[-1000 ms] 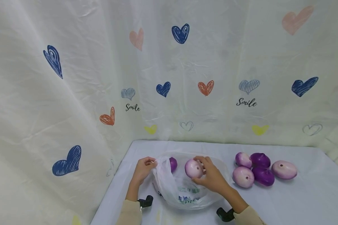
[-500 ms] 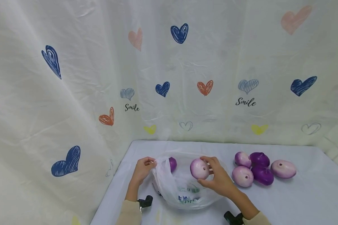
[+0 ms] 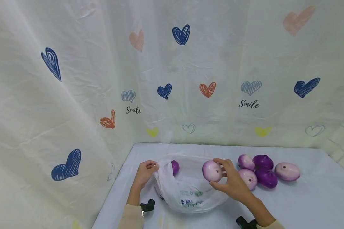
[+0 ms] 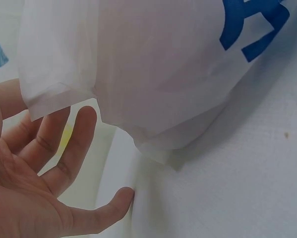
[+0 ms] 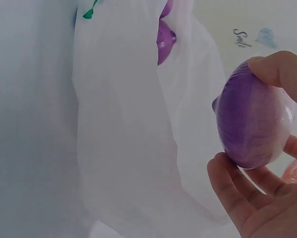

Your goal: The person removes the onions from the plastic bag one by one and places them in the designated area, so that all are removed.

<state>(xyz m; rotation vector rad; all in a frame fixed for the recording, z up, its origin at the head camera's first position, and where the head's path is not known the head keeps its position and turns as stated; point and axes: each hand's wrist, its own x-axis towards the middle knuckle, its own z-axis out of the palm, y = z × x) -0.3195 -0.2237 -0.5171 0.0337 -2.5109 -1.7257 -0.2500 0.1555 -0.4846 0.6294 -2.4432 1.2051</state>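
Note:
A white plastic bag (image 3: 170, 194) with green and blue print lies with its mouth spread on the table. My left hand (image 3: 144, 174) pinches its left rim between thumb and finger; the other fingers are loose in the left wrist view. A purple onion (image 3: 175, 167) shows inside the bag, and in the right wrist view purple pieces (image 5: 165, 43) peek past its edge. My right hand (image 3: 232, 182) grips another onion (image 3: 212, 171), purple fading to pale pink, by its sides. That onion is over the bag's right side, its pointed tip facing the bag in the right wrist view.
Right of the bag, several purple and pale onions (image 3: 266, 178) sit clustered on the white-covered table (image 3: 309, 203). One pale onion (image 3: 287, 171) lies at the cluster's right end. A white curtain (image 3: 218, 57) with printed hearts hangs behind and to the left.
My right hand has moved right with the onion, from over the middle of the bag to its right side. My left hand keeps its hold on the rim.

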